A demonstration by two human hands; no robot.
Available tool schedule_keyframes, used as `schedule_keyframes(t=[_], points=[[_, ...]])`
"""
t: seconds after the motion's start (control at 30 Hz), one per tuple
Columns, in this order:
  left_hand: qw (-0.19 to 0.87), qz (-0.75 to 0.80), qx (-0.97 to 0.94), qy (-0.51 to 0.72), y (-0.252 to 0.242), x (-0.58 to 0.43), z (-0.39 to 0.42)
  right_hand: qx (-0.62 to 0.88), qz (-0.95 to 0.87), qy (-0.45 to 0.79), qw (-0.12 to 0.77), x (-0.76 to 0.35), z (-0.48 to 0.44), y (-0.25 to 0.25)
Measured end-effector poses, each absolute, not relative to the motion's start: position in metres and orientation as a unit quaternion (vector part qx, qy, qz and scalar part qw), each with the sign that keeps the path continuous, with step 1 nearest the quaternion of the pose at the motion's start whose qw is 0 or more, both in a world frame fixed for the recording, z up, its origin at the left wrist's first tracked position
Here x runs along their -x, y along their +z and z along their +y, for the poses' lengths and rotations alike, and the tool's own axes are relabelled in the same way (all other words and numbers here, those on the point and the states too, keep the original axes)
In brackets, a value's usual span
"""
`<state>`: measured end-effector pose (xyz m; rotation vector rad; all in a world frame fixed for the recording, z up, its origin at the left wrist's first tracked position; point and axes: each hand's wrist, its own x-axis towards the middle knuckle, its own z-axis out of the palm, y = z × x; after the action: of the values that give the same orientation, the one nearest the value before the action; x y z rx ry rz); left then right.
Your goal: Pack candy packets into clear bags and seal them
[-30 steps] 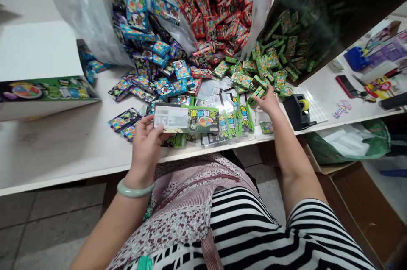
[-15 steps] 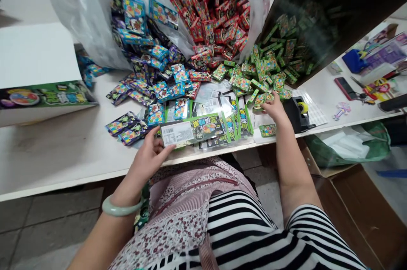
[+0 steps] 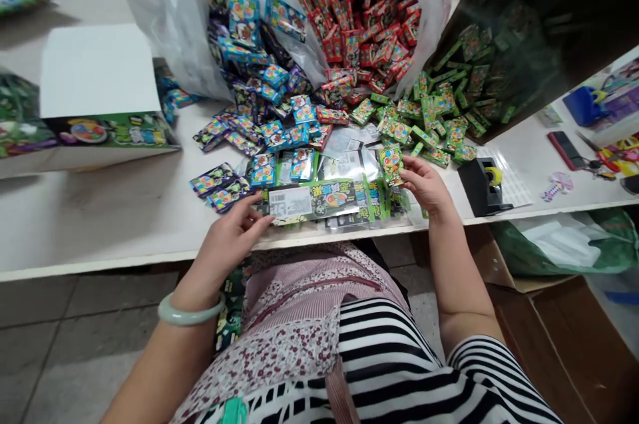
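My left hand (image 3: 238, 227) is closed on the left end of a printed plastic pouch (image 3: 335, 200), which lies level near the table's front edge with its barcode label facing up. Between the thumb and fingers of my right hand (image 3: 422, 183) is a small green candy box (image 3: 391, 164), held upright just beyond the pouch's right end. More printed pouches (image 3: 372, 201) are spread beneath. Two blue candy boxes (image 3: 302, 164) lie behind the pouch, and purple candy packets (image 3: 213, 180) rest left of it, close to my left hand.
Behind are clear bags of blue packets (image 3: 244, 14) and red boxes (image 3: 352, 44), and a pile of green boxes (image 3: 424, 108). At left stands a white-flapped display box (image 3: 102, 71). A tape dispenser (image 3: 484, 188), a red-edged phone (image 3: 566, 150) and scissors are at right. A cardboard carton (image 3: 564, 337) sits below.
My right hand has picked a green candy box from the pile and brought it left and nearer to the pouch. My left hand still holds the pouch. The camera view has shifted left.
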<state>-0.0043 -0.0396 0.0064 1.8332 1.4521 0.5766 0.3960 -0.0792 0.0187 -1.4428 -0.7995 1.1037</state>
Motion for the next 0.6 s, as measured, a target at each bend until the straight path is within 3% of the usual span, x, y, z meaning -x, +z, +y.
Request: schedule_keyframes(t=[0.1,0.23,0.33,0.47,0.6], points=[[0.475,0.508,-0.654,0.297,0.010,-0.010,-0.045,0.595,-0.380,0.486,0.516,-0.377,-0.080,0.023],[0.633,0.410,-0.590,0.289,0.020,-0.047,-0.049,0.580,-0.447,0.486,0.477,-0.350,-0.084,0.027],[0.649,0.375,-0.574,0.331,0.024,-0.073,-0.049,0.601,-0.476,0.447,0.460,-0.328,-0.087,0.029],[0.726,0.332,-0.509,0.323,0.022,-0.098,-0.053,0.631,-0.582,0.288,0.425,-0.294,-0.093,0.032],[0.773,0.354,-0.383,0.362,0.012,-0.108,-0.056,0.532,-0.723,0.226,0.377,-0.271,-0.102,0.036]])
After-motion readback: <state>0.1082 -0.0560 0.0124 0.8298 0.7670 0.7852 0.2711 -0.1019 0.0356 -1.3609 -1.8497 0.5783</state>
